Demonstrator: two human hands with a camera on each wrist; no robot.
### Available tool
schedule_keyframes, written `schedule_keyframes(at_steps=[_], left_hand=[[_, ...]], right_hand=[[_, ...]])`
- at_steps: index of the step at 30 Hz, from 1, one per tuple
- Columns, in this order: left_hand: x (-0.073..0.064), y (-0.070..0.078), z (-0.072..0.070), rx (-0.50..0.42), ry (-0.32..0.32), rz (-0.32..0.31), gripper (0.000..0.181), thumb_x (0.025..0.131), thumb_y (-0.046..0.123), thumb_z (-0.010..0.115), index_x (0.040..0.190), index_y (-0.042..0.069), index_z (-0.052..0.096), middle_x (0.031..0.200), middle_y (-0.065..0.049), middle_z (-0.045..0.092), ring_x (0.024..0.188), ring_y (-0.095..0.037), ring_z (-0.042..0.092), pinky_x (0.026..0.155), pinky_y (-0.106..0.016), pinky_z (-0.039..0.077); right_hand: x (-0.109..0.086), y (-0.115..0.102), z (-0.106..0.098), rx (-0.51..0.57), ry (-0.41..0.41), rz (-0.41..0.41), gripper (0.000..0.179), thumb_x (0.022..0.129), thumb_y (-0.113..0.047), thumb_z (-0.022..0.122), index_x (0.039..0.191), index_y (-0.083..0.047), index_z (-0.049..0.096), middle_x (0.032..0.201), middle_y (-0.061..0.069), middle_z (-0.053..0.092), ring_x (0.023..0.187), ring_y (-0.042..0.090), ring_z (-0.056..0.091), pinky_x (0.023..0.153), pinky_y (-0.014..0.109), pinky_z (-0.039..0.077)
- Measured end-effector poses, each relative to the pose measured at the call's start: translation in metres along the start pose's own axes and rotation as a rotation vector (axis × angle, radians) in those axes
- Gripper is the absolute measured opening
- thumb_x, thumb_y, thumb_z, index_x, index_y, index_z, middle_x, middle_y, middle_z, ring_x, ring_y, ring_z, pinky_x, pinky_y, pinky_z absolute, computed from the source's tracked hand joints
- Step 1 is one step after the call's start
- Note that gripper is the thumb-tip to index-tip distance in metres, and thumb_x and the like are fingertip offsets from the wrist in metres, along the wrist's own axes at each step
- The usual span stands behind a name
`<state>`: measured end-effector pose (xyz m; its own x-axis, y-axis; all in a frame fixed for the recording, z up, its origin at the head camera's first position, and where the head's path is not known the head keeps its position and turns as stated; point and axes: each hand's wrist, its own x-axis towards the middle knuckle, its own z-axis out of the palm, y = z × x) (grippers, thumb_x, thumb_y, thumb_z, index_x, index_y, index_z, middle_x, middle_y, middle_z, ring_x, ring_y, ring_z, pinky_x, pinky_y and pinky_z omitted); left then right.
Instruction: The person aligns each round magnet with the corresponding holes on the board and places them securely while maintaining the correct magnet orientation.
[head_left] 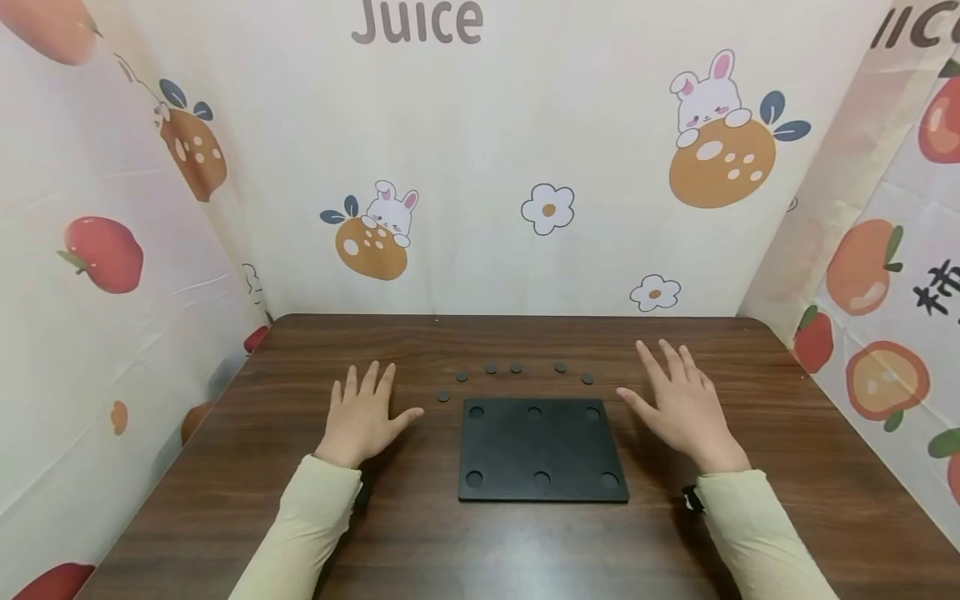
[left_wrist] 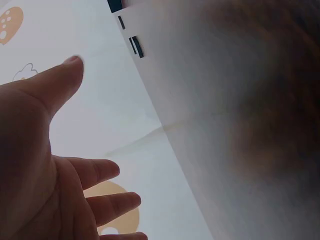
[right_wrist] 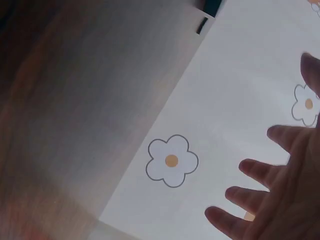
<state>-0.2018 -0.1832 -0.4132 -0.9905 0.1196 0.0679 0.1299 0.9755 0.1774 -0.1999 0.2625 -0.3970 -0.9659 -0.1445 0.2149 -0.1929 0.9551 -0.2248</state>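
Head view: black board (head_left: 540,446) lies flat on brown table (head_left: 420,542), a little right of lower centre; six round recesses, three along its upper edge, three along its lower. Six dark discs (head_left: 516,367) in a loose arc just above it, mid-frame. Left hand (head_left: 363,417) left of the board, nearest the leftmost disc; fingers straight and spread, thumb out to the right. Right hand (head_left: 686,408) right of the board, nearest the rightmost disc; fingers straight, spread, thumb angled to upper left. Cannot tell whether either touches the table. Printed cloth (head_left: 465,125) fills the upper frame. Left wrist view: thumb at upper left, three fingers at lower left, gaps between them; small dark discs near the top edge. Right wrist view: fingers fanned at lower right; a disc and a dark board corner at top, right of centre.
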Motion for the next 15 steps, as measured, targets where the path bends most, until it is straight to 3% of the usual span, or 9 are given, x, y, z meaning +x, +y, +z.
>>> schedule_keyframes(at_steps=[4,9,15], left_hand=[[0.003,0.001,0.001,-0.006,-0.005,0.009,0.083,0.093,0.058,0.055,0.152,0.005,0.033,0.155,-0.026,0.031,0.142,-0.055,0.022,0.113,-0.068,0.019],[0.010,0.004,0.002,-0.015,0.002,0.044,0.076,0.096,0.051,0.056,0.150,0.003,0.036,0.152,-0.027,0.037,0.139,-0.053,0.031,0.111,-0.065,0.028],[0.022,0.010,-0.001,-0.129,-0.043,0.075,0.070,0.098,0.046,0.056,0.148,0.000,0.039,0.147,-0.025,0.044,0.133,-0.045,0.045,0.106,-0.058,0.040]], right_hand=[[0.001,-0.003,-0.002,0.070,0.025,0.004,0.076,0.099,-0.056,0.045,0.154,-0.007,0.028,0.145,0.033,0.035,0.130,0.054,0.035,0.097,0.070,0.034],[0.002,-0.007,-0.005,0.275,-0.040,0.045,0.070,0.102,-0.053,0.040,0.151,-0.004,0.034,0.135,0.030,0.046,0.120,0.047,0.049,0.092,0.064,0.043],[0.002,-0.008,-0.003,0.424,-0.082,0.090,0.065,0.103,-0.051,0.040,0.147,-0.004,0.041,0.129,0.022,0.055,0.113,0.037,0.055,0.089,0.055,0.047]])
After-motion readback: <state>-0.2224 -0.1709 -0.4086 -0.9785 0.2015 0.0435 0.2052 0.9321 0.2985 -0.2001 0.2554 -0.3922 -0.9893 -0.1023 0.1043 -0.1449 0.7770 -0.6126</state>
